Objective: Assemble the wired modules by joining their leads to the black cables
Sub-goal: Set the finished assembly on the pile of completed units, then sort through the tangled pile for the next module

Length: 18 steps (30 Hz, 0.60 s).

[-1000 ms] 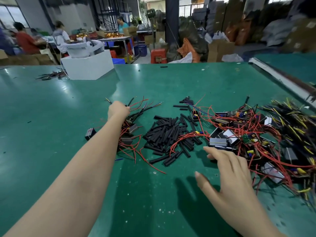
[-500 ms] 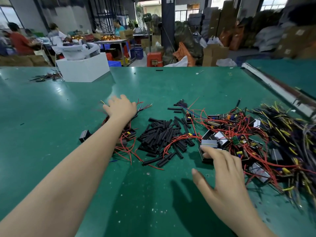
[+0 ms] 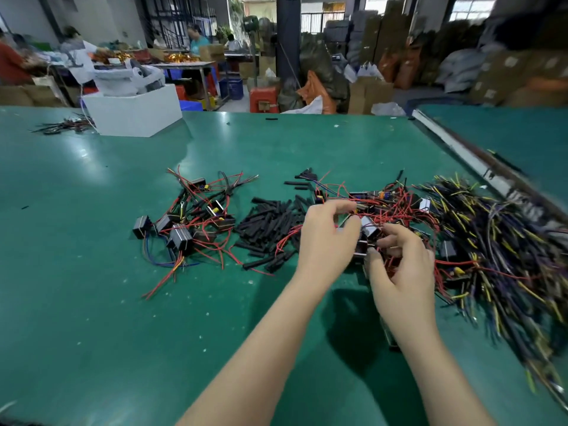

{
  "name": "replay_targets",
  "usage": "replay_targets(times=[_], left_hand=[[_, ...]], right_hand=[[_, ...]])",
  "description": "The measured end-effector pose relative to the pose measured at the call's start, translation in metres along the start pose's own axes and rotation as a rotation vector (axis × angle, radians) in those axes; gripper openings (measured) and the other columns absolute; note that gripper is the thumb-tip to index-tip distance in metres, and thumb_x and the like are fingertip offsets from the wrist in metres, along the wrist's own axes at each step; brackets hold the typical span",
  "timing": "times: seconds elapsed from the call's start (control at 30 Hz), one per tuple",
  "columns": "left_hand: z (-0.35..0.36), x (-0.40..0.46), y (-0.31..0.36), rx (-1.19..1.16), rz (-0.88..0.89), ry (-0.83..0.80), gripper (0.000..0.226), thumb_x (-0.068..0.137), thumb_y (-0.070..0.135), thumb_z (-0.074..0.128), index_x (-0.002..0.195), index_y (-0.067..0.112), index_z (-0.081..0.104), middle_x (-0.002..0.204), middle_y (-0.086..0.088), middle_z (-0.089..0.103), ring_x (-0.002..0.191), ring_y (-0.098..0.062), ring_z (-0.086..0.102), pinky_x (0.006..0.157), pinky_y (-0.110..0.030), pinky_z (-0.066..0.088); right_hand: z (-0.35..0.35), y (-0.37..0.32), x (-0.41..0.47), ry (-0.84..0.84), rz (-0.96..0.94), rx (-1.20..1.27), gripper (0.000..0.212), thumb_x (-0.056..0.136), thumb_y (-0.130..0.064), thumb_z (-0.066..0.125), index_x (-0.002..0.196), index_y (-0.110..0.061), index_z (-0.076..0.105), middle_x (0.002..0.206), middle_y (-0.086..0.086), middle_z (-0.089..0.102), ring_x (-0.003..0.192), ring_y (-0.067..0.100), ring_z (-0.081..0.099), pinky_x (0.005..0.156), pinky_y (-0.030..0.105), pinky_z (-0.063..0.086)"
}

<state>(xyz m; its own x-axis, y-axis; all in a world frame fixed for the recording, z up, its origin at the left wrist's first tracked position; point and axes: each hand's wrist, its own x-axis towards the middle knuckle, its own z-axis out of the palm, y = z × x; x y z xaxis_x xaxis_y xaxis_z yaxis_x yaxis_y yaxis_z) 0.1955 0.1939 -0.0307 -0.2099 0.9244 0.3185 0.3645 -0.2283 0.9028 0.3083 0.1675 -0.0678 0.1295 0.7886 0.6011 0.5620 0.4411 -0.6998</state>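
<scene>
Between my two hands sits a small black module (image 3: 369,229) with a silvery face and red leads, at the near edge of a tangle of like modules (image 3: 396,201). My right hand (image 3: 399,269) curls its fingers round the module from the right. From the left, my left hand (image 3: 325,238) pinches it with thumb and forefinger. Black cables with yellow tips (image 3: 507,241) are heaped to the right. A heap of short black sleeves (image 3: 270,226) lies left of my hands, and a pile of modules with wires (image 3: 190,222) lies further left.
A white box (image 3: 135,113) stands at the back left of the green table (image 3: 92,302), with a small bundle of wires (image 3: 63,126) beside it. A metal rail (image 3: 461,149) runs along the right edge. People work at tables far behind.
My left hand left the pile at the left and swung right to meet my right hand. My right hand went from lying flat on the module heap to curling round one module.
</scene>
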Motion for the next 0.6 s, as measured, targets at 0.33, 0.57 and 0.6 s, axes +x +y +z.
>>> replay_targets(times=[0.33,0.57,0.6], left_hand=[[0.035,-0.037,-0.018,-0.114,0.070,-0.086,0.018,0.093,0.011,0.055,0.103,0.019,0.067,0.103,0.006,0.062,0.102,-0.009,0.057,0.093,-0.023,0.044],[0.035,-0.037,-0.030,-0.023,0.189,-0.102,0.024,0.091,0.021,0.051,0.112,0.017,0.063,0.103,0.012,0.058,0.095,-0.003,0.056,0.084,-0.013,0.041],[0.036,-0.038,-0.033,0.002,0.213,-0.107,0.024,0.092,0.019,0.053,0.113,0.019,0.062,0.103,0.013,0.058,0.091,-0.001,0.054,0.081,-0.009,0.039]], right_hand=[[-0.003,0.010,0.003,-0.023,0.087,0.012,0.028,0.090,-0.009,0.061,0.117,-0.012,0.056,0.096,-0.002,0.058,0.094,0.026,0.055,0.088,0.041,0.043],[-0.012,0.010,0.008,0.011,0.120,0.021,0.032,0.090,-0.001,0.054,0.121,-0.009,0.054,0.096,-0.002,0.055,0.098,0.027,0.054,0.090,0.038,0.042],[-0.016,0.012,0.010,0.060,0.144,0.016,0.032,0.089,-0.001,0.055,0.121,-0.008,0.053,0.096,-0.002,0.055,0.098,0.028,0.054,0.092,0.043,0.042]])
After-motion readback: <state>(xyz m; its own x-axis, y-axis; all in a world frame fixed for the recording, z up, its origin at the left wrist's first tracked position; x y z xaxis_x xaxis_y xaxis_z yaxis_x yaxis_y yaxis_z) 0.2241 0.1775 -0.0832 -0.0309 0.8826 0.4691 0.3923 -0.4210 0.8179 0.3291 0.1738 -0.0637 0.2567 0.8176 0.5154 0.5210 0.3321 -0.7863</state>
